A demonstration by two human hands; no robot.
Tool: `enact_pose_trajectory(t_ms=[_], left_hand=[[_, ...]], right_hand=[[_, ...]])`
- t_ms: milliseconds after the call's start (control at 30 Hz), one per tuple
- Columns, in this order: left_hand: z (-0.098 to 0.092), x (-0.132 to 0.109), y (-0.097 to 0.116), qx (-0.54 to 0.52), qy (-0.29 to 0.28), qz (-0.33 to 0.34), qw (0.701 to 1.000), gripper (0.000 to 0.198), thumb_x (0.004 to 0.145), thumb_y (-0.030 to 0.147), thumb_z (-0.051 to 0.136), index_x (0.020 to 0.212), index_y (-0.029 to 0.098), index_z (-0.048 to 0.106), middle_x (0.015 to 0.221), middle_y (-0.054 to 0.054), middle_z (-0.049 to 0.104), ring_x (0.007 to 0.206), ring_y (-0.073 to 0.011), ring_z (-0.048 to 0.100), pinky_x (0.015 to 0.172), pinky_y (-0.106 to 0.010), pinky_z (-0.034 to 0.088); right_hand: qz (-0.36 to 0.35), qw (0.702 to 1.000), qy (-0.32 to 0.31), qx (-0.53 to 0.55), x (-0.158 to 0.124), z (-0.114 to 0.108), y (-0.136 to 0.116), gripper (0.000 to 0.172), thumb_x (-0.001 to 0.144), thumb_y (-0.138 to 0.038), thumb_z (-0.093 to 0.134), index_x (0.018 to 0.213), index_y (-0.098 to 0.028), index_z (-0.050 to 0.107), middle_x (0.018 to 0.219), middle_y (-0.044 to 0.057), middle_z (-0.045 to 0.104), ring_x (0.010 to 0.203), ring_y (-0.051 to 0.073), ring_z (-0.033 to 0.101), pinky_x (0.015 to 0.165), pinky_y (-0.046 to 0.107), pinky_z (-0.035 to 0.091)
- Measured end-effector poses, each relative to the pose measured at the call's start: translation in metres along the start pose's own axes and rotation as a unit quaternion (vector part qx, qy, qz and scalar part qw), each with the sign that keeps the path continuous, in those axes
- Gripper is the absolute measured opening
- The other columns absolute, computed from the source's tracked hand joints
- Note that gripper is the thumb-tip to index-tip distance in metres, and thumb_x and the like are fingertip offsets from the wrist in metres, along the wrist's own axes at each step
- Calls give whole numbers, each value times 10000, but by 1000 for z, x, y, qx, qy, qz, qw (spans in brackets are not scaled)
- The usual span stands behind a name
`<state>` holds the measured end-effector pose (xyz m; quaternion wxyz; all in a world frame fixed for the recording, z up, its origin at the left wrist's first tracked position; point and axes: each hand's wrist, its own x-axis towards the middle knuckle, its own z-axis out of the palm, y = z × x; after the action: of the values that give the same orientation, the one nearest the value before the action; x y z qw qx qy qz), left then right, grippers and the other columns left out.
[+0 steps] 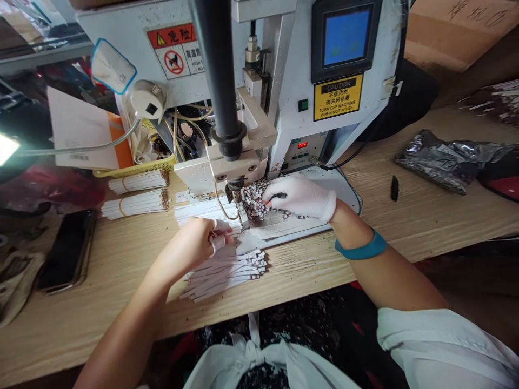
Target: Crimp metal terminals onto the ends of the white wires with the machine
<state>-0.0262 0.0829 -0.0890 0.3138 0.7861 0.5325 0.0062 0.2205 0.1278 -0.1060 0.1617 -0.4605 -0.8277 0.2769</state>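
Note:
My left hand (206, 237), with white covers on some fingertips, is closed at the right end of a layer of white strips (190, 212); what it pinches is too small to make out. My right hand (302, 197), in a white glove, has its fingers pressed together over a pile of small dark-and-white parts (255, 200). Between the hands is the metal head (235, 189) of a machine. Nearer the table's front edge lies a loose bunch of white strips with small pieces on their right ends (227, 273).
The machine's body (292, 108) stands behind my hands. Two banded bundles (135, 204) and a phone (67, 248) lie at the left. A yellow basket (154, 166) is behind them. Plastic bags (441, 159) and a small black piece (394, 188) lie at the right.

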Motion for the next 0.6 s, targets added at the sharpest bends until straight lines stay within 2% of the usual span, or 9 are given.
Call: enact_pose_trajectory(t_ms=[100,167,233,367,467,533,600], left_hand=[[8,5,0,104,76,-27,991,176,768,208,540,678,140,676,727,-67,677,581,-159,585,564,-242,428],[12,10,-1,145,100,-19,984,169,771,225,553,699,135,676,832,-95,672,641,-180,608,599,-259,446],[15,14,-1,146,102,-4,984,168,781,226,547,753,138,687,909,-101,660,702,-192,621,635,-267,460],[16,18,-2,124,100,2,987,185,778,190,526,823,137,698,884,-93,657,739,-198,617,663,-273,471],[14,19,-4,124,115,5,986,182,762,188,531,790,125,700,851,-110,662,751,-214,613,675,-279,474],[13,19,-6,110,119,12,987,187,754,183,523,792,135,699,810,-98,672,727,-210,614,669,-276,472],[11,18,-7,77,123,12,989,197,742,170,514,804,150,700,766,-74,682,692,-199,615,650,-266,465]], right_hand=[[-31,998,-32,-35,2,8,1,189,758,-162,570,839,-176,741,833,32,680,774,162,598,710,266,402],[-37,997,-40,-61,4,15,1,184,778,-198,578,860,-183,742,838,37,666,771,171,588,692,272,392],[-38,995,-41,-82,5,21,2,180,795,-209,563,834,-183,737,849,44,652,782,181,579,689,278,386],[-35,996,-21,-83,6,23,-1,171,818,-232,551,795,-157,703,890,75,631,797,194,568,706,300,398],[-13,1000,12,-5,5,21,-8,154,824,-259,565,773,-146,657,760,57,619,697,166,566,631,279,412],[45,994,13,100,4,21,-12,151,842,-270,542,796,-148,620,609,9,572,533,123,534,498,242,389],[107,973,7,205,3,23,-16,134,843,-269,539,819,-148,592,532,-28,527,407,89,477,387,213,334]])
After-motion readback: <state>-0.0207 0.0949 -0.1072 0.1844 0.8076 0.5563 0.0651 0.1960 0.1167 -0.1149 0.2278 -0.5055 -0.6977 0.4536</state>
